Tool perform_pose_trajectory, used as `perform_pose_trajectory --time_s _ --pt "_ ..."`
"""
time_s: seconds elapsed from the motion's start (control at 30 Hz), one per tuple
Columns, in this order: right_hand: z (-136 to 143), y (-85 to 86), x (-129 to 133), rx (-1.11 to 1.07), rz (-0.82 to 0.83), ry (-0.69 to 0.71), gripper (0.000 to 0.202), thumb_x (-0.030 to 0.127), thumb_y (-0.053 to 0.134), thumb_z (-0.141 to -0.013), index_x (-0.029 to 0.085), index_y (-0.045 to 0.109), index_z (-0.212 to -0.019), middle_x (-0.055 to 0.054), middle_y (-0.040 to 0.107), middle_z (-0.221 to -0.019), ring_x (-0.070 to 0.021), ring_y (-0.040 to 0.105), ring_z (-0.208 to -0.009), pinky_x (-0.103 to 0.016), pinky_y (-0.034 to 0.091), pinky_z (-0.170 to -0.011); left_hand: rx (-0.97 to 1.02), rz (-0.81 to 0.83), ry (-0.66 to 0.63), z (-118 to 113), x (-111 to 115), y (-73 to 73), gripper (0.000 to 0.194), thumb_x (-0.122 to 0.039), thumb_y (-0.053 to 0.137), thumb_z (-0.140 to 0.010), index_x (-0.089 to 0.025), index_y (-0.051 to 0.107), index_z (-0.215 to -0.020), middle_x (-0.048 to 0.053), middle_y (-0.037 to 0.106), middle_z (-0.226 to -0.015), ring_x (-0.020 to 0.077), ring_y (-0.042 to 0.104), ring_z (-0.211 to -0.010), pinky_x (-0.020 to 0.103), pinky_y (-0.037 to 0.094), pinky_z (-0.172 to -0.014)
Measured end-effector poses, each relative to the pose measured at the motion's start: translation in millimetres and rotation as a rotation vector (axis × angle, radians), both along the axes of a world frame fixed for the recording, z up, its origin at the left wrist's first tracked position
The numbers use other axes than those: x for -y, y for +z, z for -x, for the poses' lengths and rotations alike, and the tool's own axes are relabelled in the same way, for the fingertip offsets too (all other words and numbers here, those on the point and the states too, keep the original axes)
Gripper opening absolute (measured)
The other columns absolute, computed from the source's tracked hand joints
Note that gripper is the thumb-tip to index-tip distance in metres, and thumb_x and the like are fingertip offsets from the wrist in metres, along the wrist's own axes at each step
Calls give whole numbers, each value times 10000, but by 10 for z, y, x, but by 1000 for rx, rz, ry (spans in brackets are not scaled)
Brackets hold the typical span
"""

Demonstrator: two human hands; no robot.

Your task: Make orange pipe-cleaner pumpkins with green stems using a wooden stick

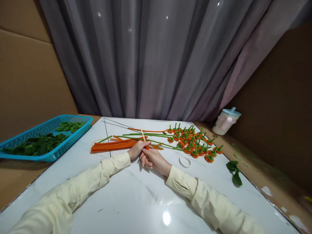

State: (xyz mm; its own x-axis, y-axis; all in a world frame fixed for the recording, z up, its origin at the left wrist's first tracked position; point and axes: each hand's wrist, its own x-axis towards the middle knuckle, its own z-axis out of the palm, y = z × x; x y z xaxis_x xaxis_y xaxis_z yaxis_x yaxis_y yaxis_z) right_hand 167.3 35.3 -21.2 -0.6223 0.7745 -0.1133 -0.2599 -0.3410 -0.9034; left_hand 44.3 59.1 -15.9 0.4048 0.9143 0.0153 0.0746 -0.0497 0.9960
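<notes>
My left hand (137, 149) is closed round a thin pale wooden stick (142, 134), which slants up above the fingers. A bit of orange pipe cleaner (147, 147) shows at the stick's lower end, between both hands. My right hand (156, 160) is closed against it from the right, with thumb and forefinger pinched and the other fingers curled. A bundle of orange pipe cleaners (114, 146) lies just left of my hands. Behind them stretch several long green pipe cleaners (151, 134). Part of the stick is hidden by my fingers.
Several small orange fuzzy pieces with green stems (187, 139) stand at the right. A white ring (185, 162) lies before them, dark green leaf shapes (234, 172) farther right. A blue basket (52, 156) holds green pieces at left. A lidded cup (225, 122) stands back right.
</notes>
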Motion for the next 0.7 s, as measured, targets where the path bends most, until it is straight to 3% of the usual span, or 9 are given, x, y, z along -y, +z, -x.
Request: perform_pose_trajectory --time_s 0.7 --pt "-14 -19 -25 -5 -35 32 333 436 580 -771 126 541 -657 -41 623 -457 -44 334 -263 -168 273 -286 -22 -12 3 -10 -22 -3 635 -549 434 -812 -148 416 -320 5 397 -241 70 391 -234 176 200 -319"
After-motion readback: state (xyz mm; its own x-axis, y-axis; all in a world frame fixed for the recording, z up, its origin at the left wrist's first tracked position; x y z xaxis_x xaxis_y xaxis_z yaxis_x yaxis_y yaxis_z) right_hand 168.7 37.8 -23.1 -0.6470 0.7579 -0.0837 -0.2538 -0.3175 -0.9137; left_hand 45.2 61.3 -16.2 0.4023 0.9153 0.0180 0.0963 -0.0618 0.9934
